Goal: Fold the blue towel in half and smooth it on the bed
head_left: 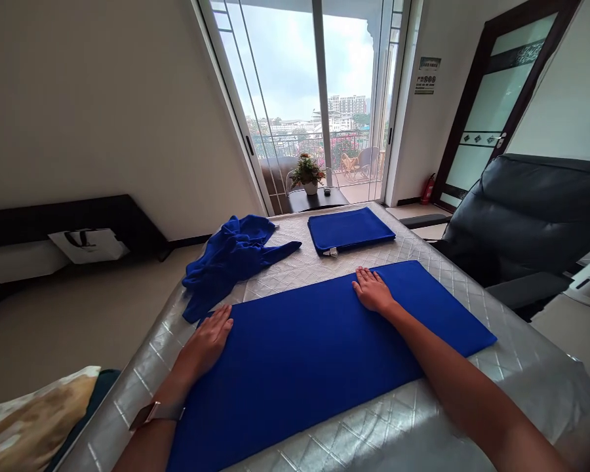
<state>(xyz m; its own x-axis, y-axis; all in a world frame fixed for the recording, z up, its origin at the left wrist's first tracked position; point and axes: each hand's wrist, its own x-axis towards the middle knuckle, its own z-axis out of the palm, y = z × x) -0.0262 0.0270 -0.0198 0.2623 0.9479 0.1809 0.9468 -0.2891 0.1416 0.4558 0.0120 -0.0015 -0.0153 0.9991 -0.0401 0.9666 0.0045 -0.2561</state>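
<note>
A long blue cloth (305,354) lies flat, folded into a rectangle, across a table with a silver quilted cover (354,432). My left hand (211,337) rests open at the cloth's far left corner, palm down. Farther right, my right hand (372,289) presses flat on the cloth near its far edge, fingers stretched out. Beyond the cloth sits a neatly folded blue cloth (351,229) with a small white tag. A crumpled blue cloth (236,252) lies at the far left of the table, close to my left hand.
To the right stands a black leather chair (545,216) against the table side. A potted plant (307,172) is on a small dark table (302,200) before the glass sliding door. A patterned cushion (34,419) lies at lower left, with a white bag (87,245) farther back.
</note>
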